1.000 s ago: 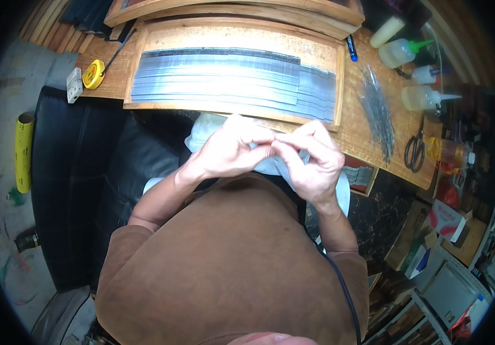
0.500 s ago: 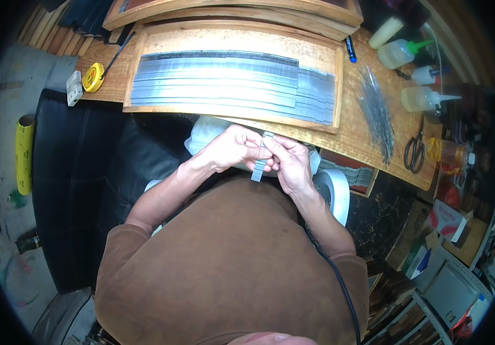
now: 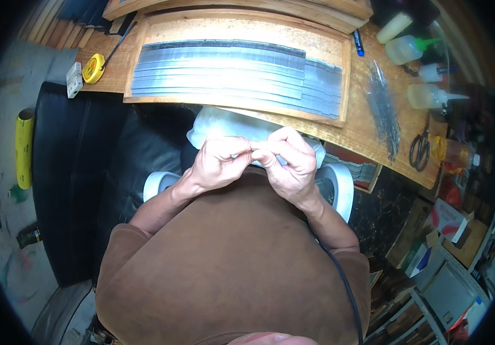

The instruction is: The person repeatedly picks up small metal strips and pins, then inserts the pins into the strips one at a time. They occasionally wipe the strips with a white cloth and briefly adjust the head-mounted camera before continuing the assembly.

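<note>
My left hand [image 3: 220, 163] and my right hand [image 3: 289, 167] meet in front of my chest, just off the table's near edge. Thumb and fingers of each are pinched, and the fingertips touch or nearly touch. Whatever lies between them is covered by the fingers; the grey strip seen earlier does not show. Beyond the hands, rows of overlapping flat grey strips [image 3: 219, 72] fill most of a shallow wooden tray [image 3: 343, 92]. Below the hands hangs a pale whitish cloth or bag [image 3: 210, 123], partly hidden.
On the wooden table [image 3: 360, 135] lie a bundle of thin wires or bristles [image 3: 383, 112], black scissors [image 3: 419, 150], a blue marker [image 3: 358, 43] and squeeze bottles [image 3: 404, 50]. A yellow tape measure [image 3: 93, 68] sits at left. A black sofa [image 3: 69, 184] stands left; a cable [image 3: 342, 276] runs down my right side.
Both hands have turned and come down slightly toward me, the left moving a little left. The grey strip pinched between them earlier has gone out of sight behind the fingers.
</note>
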{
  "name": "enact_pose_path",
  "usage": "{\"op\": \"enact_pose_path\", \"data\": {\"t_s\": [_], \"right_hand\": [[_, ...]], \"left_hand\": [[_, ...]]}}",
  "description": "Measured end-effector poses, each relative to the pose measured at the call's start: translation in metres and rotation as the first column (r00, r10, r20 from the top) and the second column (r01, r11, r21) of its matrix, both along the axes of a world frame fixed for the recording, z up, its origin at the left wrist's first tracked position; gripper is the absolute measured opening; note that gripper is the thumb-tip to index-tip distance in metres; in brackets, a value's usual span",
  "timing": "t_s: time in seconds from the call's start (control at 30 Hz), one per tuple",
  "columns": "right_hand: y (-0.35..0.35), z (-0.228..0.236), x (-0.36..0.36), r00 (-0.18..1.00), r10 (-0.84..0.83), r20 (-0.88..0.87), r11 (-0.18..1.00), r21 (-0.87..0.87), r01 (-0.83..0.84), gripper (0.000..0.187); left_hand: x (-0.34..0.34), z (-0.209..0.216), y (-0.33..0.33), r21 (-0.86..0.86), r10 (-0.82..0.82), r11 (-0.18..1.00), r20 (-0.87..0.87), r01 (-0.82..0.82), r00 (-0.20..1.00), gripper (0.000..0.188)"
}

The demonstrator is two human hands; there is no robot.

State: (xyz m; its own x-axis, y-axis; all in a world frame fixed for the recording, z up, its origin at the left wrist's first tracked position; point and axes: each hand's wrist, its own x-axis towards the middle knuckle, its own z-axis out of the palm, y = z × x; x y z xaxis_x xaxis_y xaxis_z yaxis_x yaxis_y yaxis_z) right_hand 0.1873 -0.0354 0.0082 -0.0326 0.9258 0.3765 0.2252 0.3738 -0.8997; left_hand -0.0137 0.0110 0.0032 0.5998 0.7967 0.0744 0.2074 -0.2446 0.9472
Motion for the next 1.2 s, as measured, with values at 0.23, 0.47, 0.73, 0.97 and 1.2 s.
{"op": "enact_pose_path", "data": {"t_s": [0.23, 0.47, 0.73, 0.97, 1.2], "right_hand": [[0.005, 0.003, 0.003, 0.995, 0.063, -0.074, 0.995, -0.066, -0.068, 0.024], [0.004, 0.005, 0.004, 0.993, 0.070, -0.100, 0.992, -0.097, -0.080, 0.023], [0.004, 0.004, 0.005, 0.991, 0.072, -0.110, 0.989, -0.121, -0.085, 0.022], [0.002, 0.003, 0.003, 0.992, 0.046, -0.117, 0.987, -0.146, -0.063, 0.021], [0.002, 0.004, 0.005, 0.993, 0.046, -0.113, 0.990, -0.130, -0.061, 0.019]], "left_hand": [[0.000, 0.001, 0.000, 0.017, 0.026, 0.999, 0.098, -0.028, 0.995, 0.023], [0.000, 0.000, -0.001, -0.006, -0.011, 1.000, 0.091, 0.011, 0.996, 0.021], [0.000, -0.004, -0.001, -0.034, -0.025, 0.999, 0.083, 0.028, 0.996, 0.023], [0.000, -0.005, -0.002, -0.058, -0.029, 0.998, 0.086, 0.034, 0.996, 0.024], [0.001, 0.002, 0.001, 0.007, -0.057, 0.998, 0.066, 0.056, 0.996, 0.021]]}}
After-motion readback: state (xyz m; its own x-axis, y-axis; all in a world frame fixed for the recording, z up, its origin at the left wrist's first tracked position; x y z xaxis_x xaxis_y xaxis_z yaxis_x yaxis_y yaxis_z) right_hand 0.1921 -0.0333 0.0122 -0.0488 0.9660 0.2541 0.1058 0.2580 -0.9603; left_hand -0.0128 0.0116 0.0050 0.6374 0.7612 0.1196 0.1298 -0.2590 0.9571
